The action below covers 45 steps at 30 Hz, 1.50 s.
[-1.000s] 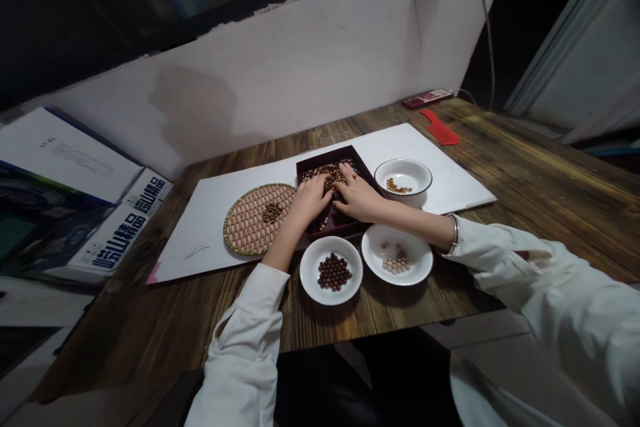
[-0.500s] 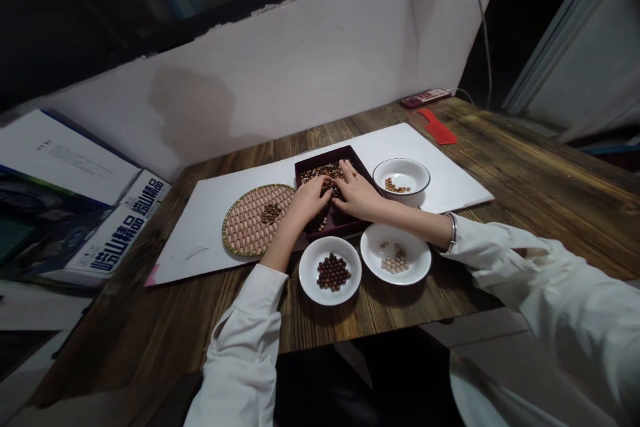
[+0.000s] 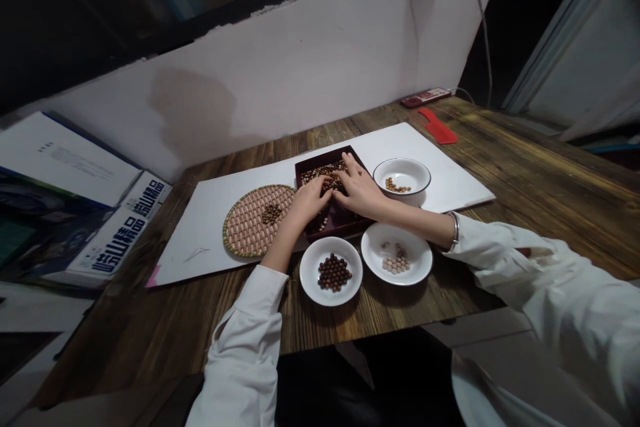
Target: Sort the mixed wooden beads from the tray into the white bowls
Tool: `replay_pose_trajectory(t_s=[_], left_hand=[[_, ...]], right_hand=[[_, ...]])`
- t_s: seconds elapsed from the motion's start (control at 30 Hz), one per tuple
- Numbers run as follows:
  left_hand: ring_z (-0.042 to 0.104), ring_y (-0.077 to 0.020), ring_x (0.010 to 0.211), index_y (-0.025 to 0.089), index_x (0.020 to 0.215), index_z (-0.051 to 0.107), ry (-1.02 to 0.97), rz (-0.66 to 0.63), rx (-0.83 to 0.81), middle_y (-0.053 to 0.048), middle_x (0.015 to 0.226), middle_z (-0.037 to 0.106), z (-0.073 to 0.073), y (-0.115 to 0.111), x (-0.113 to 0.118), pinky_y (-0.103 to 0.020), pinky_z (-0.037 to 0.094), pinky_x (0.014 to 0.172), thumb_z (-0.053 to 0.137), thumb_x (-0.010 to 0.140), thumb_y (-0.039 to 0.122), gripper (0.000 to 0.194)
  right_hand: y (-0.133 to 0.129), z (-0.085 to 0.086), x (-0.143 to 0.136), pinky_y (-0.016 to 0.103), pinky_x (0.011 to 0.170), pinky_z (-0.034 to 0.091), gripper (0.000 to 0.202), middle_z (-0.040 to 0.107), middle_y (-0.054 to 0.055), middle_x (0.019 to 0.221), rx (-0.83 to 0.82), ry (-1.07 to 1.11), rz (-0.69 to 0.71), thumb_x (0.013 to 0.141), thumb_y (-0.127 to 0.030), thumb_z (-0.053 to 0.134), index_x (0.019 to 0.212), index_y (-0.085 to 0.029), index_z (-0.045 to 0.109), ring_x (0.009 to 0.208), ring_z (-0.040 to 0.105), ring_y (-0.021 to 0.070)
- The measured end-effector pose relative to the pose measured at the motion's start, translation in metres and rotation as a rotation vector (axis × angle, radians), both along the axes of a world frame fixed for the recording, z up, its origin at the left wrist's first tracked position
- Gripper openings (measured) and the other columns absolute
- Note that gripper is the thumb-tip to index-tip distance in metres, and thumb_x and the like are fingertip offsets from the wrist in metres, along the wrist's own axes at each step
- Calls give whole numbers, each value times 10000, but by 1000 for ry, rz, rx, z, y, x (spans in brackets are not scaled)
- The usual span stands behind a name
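A dark red box (image 3: 305, 167) holds many mixed beads (image 3: 320, 171). Over its left part is my left hand (image 3: 310, 201), its fingers bent down to the beads; whatever they hold is too small to make out. My right hand (image 3: 361, 192) reaches in from the right with its fingers spread over the beads. Left of the box, a round woven mat (image 3: 250, 227) bears a small pile of brown beads (image 3: 271, 213). Dark beads (image 3: 334, 272) lie in a white bowl (image 3: 311, 287), pale beads (image 3: 397, 263) in another (image 3: 421, 269), and yellowish ones in a rimmed bowl (image 3: 419, 173).
A white board (image 3: 200, 220) lies under the box and mat on the wooden table (image 3: 520, 173). At the back right are a red comb-like object (image 3: 440, 129) and a dark red phone-like object (image 3: 425, 98). Printed boxes (image 3: 113, 247) stand at the left.
My right hand's fingers have lifted and spread slightly over the box. My left hand has hardly moved.
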<state>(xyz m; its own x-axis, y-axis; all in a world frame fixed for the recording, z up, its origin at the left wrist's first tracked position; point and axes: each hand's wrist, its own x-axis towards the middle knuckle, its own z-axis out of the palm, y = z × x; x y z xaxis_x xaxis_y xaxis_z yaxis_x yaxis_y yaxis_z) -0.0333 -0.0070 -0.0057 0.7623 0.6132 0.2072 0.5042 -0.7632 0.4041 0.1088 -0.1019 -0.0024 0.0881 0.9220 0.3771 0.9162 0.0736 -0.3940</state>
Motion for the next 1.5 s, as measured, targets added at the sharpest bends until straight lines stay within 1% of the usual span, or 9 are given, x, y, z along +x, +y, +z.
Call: replay_pose_trajectory(t_s=[0.1, 0.2, 0.37, 0.5, 0.7, 0.87, 1.03, 1.17, 1.5], left_hand=[[634, -220, 1142, 162, 1218, 579, 4, 0, -2, -109, 1264, 665, 0, -1, 0, -370, 469, 1033, 539, 922, 220, 304], [635, -226, 1138, 151, 1219, 578, -4, 0, 5, -114, 1264, 664, 1, -1, -1, -372, 470, 1030, 536, 929, 228, 304], [639, -225, 1133, 157, 1197, 589, -3, -6, 11, -106, 1248, 673, 2, -3, 0, -367, 475, 1018, 534, 927, 218, 282], [630, -224, 1154, 166, 1191, 589, 1, -10, 11, -99, 1260, 670, 3, -3, 0, -370, 465, 1034, 534, 922, 203, 278], [635, -229, 1140, 167, 1186, 590, 18, -5, 26, -100, 1262, 669, 0, -1, -1, -370, 475, 1016, 531, 922, 210, 273], [637, -224, 1140, 171, 1185, 592, 31, -5, 34, -101, 1257, 671, 0, -1, -1, -366, 475, 1017, 524, 927, 213, 271], [634, -231, 1145, 153, 1171, 600, 41, 0, 35, -113, 1244, 674, 2, -3, -1, -369, 473, 1020, 521, 929, 219, 263], [636, -228, 1142, 164, 1161, 603, 53, 9, 33, -108, 1236, 676, 3, -3, 0, -368, 475, 1017, 519, 930, 223, 253], [636, -229, 1129, 154, 1166, 599, 66, 10, 40, -108, 1218, 678, 3, -3, 0, -363, 474, 1005, 517, 932, 218, 256]], right_hand=[[0, 0, 1, 504, 1225, 196, 465, 190, 211, 1623, -4, 20, -11, 893, -258, 566, 1307, -45, 570, 1527, 115, 349], [2, 0, 3, 517, 1219, 207, 454, 202, 214, 1619, 3, 38, -11, 883, -253, 574, 1291, -52, 580, 1522, 141, 351], [3, 0, 4, 502, 1217, 216, 432, 287, 246, 1579, -54, 30, -9, 894, -259, 570, 1268, -47, 604, 1513, 182, 347], [2, 2, 3, 498, 1213, 231, 414, 326, 239, 1563, -82, 29, 7, 900, -265, 571, 1256, -59, 620, 1508, 206, 340], [1, 4, 2, 444, 1229, 207, 432, 311, 254, 1566, -105, 30, 15, 906, -246, 567, 1281, -37, 608, 1514, 195, 318], [2, 2, 2, 480, 1217, 234, 410, 332, 251, 1557, -93, 28, 26, 905, -247, 566, 1259, -47, 612, 1509, 218, 313], [1, 1, 1, 490, 1212, 240, 417, 320, 265, 1557, -104, 23, 36, 910, -252, 567, 1261, -30, 606, 1504, 220, 343], [1, 1, 1, 516, 1202, 252, 416, 335, 261, 1550, -106, 32, 47, 910, -260, 574, 1266, -46, 600, 1500, 230, 347], [2, -2, 0, 509, 1209, 245, 462, 336, 266, 1547, -138, 17, 71, 896, -242, 575, 1301, -19, 567, 1497, 224, 370]])
